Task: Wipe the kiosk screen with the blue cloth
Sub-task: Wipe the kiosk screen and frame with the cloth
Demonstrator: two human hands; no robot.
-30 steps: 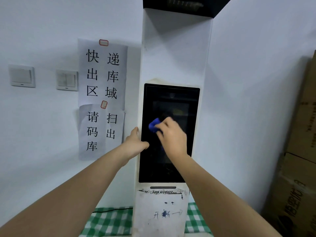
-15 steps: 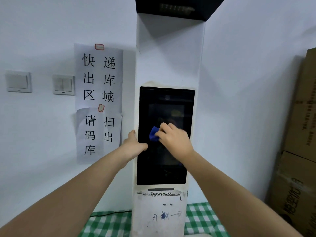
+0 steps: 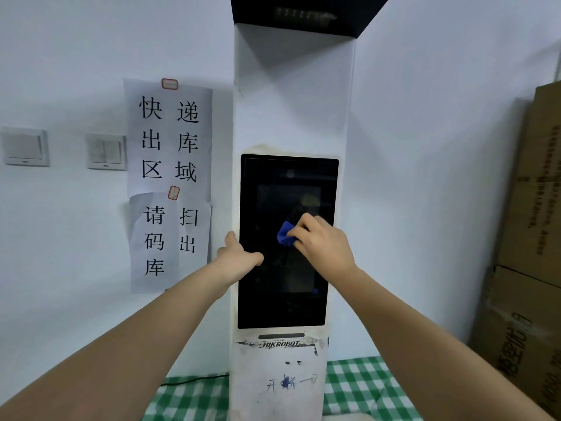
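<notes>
A tall white kiosk stands against the wall, with a dark screen (image 3: 282, 302) set in its front. My right hand (image 3: 323, 244) presses a small crumpled blue cloth (image 3: 285, 233) against the middle of the screen; most of the cloth is hidden under my fingers. My left hand (image 3: 238, 256) grips the kiosk's left edge at mid-screen height, thumb lying on the glass.
Two paper signs (image 3: 170, 183) with black characters and two light switches (image 3: 106, 151) hang on the wall to the left. Stacked cardboard boxes (image 3: 528, 238) stand at the right. A green checked cloth (image 3: 352, 387) covers the surface under the kiosk, with a black cable behind it.
My right hand with the blue cloth has slid a little to the right across the screen. The left hand has kept its hold on the kiosk's edge. The view has shifted slightly.
</notes>
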